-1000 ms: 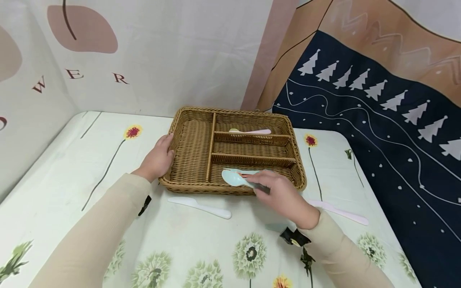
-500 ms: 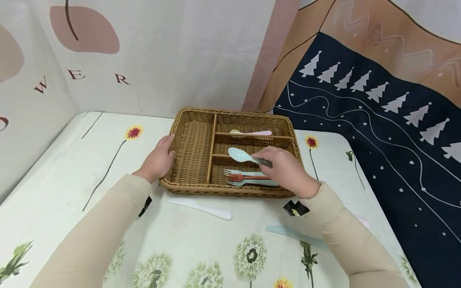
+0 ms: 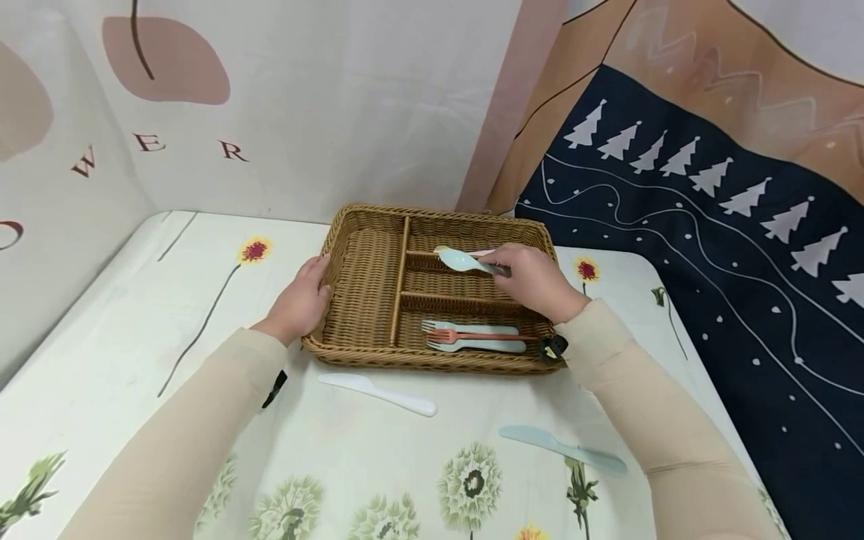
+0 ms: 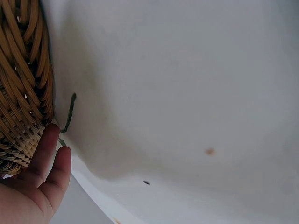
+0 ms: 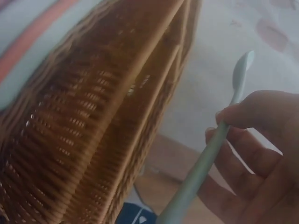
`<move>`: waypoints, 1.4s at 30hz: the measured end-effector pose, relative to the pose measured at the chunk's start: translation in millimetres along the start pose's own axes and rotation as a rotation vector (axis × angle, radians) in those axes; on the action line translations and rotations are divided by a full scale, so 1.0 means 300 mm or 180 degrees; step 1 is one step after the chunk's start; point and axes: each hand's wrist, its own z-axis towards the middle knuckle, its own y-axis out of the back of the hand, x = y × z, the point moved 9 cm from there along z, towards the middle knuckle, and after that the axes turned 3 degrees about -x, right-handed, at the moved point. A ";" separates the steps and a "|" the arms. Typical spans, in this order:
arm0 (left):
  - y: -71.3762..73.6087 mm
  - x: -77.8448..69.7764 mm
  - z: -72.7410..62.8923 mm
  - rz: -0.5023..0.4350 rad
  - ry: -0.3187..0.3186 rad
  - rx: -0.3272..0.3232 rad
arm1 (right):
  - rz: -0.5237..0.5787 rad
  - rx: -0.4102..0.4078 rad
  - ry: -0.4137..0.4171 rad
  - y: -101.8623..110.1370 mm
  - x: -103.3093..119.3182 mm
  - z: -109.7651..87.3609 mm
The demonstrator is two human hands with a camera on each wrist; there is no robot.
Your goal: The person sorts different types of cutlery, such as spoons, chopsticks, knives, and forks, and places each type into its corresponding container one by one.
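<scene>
A brown wicker cutlery basket [image 3: 367,277] stands on the table. My left hand [image 3: 300,300] holds its left side, with some fingers along the outer wall in the left wrist view. My right hand [image 3: 533,277] pinches a light blue spoon [image 3: 460,260] by its handle, above the right-hand compartments near the back divider. The spoon's bowl points left. In the right wrist view, thumb and fingertips grip the handle [image 5: 187,186]. Two light blue forks [image 3: 475,346] and an orange fork [image 3: 442,336] lie in the front compartment. A pink-handled utensil [image 3: 484,253] in the back compartment is partly hidden.
A white knife [image 3: 381,394] lies in front of the basket. Nearer the right forearm lies a light blue knife [image 3: 563,448]. A flower-print cloth [image 3: 405,472] covers the table, and a hanging white cloth [image 3: 324,112] stands behind the basket.
My right hand has carried the spoon up and back, from over the forks in the front compartment to over the rear compartments. The left hand stays on the basket's left side.
</scene>
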 end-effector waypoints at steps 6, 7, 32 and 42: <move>0.002 0.004 -0.002 0.0007 -0.0006 -0.0015 | -0.0119 0.0039 -0.0057 -0.010 -0.037 0.068; 0.003 0.005 -0.002 0.0010 -0.0007 -0.0019 | -0.0137 0.0040 -0.0070 -0.011 -0.042 0.079; 0.001 0.015 -0.002 -0.0009 -0.0020 -0.0075 | -0.0070 0.0162 -0.0392 -0.090 -0.147 0.261; -0.008 0.013 0.006 -0.0030 -0.0011 -0.0076 | -0.0125 0.0193 -0.0601 -0.116 -0.189 0.286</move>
